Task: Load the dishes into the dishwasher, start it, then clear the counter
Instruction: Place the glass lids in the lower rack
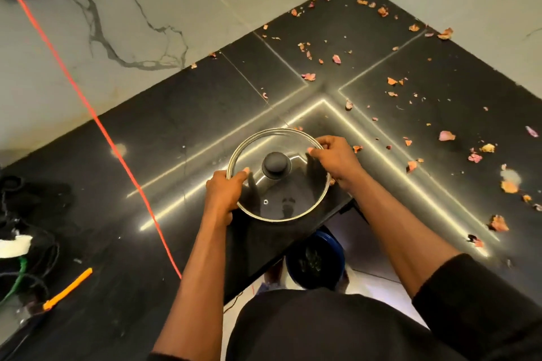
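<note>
A round glass lid (289,199) with a metal rim and a black knob in its middle is held over the inner corner of the black counter (176,132). My left hand (224,189) grips the lid's left rim. My right hand (337,160) pinches its upper right rim. The lid is tilted slightly toward me. I cannot tell whether it touches the counter. No dishwasher is in view.
Dried petals (445,135) lie scattered over the right and far counter. An orange cord (88,102) runs diagonally across the left side. Black cables and an orange-handled tool (69,287) sit at the left edge. A blue bucket (315,261) stands on the floor below. Marble walls back the counter.
</note>
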